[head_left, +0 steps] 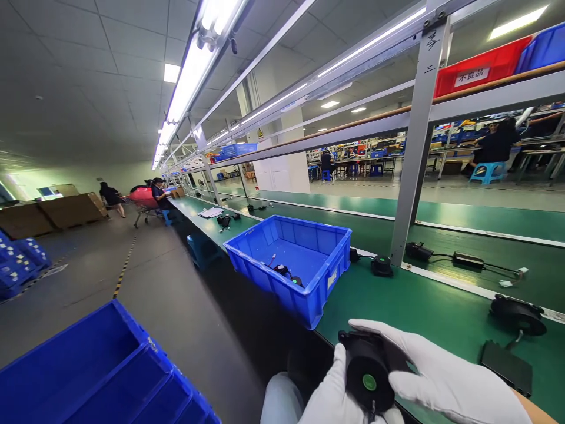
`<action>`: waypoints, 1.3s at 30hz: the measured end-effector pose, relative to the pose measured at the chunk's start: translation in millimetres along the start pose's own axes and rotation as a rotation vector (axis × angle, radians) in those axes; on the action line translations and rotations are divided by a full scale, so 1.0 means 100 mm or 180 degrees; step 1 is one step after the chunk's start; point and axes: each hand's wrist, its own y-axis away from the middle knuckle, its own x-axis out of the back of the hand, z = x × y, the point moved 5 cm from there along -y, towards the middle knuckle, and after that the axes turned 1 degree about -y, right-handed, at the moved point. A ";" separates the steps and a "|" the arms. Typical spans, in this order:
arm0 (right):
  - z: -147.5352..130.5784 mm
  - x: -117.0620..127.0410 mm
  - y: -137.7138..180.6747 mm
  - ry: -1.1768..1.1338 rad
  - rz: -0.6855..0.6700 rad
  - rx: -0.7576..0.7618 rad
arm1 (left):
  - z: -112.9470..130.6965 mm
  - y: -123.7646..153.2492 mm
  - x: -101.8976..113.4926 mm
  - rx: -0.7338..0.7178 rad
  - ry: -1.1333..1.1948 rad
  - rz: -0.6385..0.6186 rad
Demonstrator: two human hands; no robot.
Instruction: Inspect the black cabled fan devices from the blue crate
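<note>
Both my hands wear white gloves and together hold a black round fan part (pixel 368 371) with a green sticker at its hub, at the near edge of the green workbench (pixel 410 306). My left hand (pixel 331 394) cups it from below and the left. My right hand (pixel 436 377) wraps over its top and right side. A blue plastic bin (pixel 326 259) stands on the bench just beyond, with a black part and wires lying inside.
Another black fan part (pixel 517 315) and a flat black plate (pixel 507 366) lie to the right. A small black part (pixel 382 265) and a power adapter (pixel 468 259) sit by a grey post (pixel 415 153). Blue bins (pixel 101 377) stand at lower left. People work farther along the line.
</note>
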 end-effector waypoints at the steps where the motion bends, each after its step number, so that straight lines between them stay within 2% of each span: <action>1: 0.02 0.01 0.01 -0.0088 0.0027 -0.0034 | 0.00 -0.02 -0.01 0.0030 -0.0007 0.0005; 5: -0.02 0.04 0.02 -0.0255 0.0165 -0.0228 | 0.05 0.00 -0.01 0.0077 -0.0201 0.0045; 9: -0.16 0.06 -0.04 -0.0072 0.0400 -0.0412 | 0.13 0.00 0.07 -0.0440 -0.0168 0.0411; 11: -0.20 0.07 -0.06 -0.0013 0.0572 -0.0443 | 0.11 -0.06 0.10 -0.0578 -0.0133 0.0472; 15: -0.19 0.04 -0.08 -0.0008 0.0688 -0.0556 | 0.03 -0.25 0.12 -0.0485 -0.0194 0.0541; 20: -0.07 0.07 -0.11 0.0615 0.1082 -0.0880 | -0.07 -0.45 0.07 -0.0394 -0.0448 0.0290; 23: 0.00 0.11 -0.16 0.0384 0.0891 -0.0522 | -0.08 -0.49 0.04 -0.0056 -0.0635 0.0109; 25: 0.05 0.15 -0.18 0.0126 0.0677 -0.0211 | -0.05 -0.44 0.03 0.0369 -0.0807 -0.0075; 27: 0.10 0.19 -0.17 -0.0035 0.0518 -0.0119 | 0.03 -0.33 0.00 0.0682 -0.0929 -0.0306; 32: 0.16 0.21 -0.14 -0.0120 0.0454 -0.0228 | 0.13 -0.07 -0.08 0.0999 -0.1155 -0.1002; 35: 0.12 0.21 -0.13 -0.0251 0.0583 -0.0206 | 0.10 -0.11 -0.04 0.0900 -0.1151 -0.1007; 39: 0.06 0.17 -0.15 -0.0153 0.0559 -0.0250 | 0.11 -0.23 -0.03 0.0326 -0.1514 -0.0638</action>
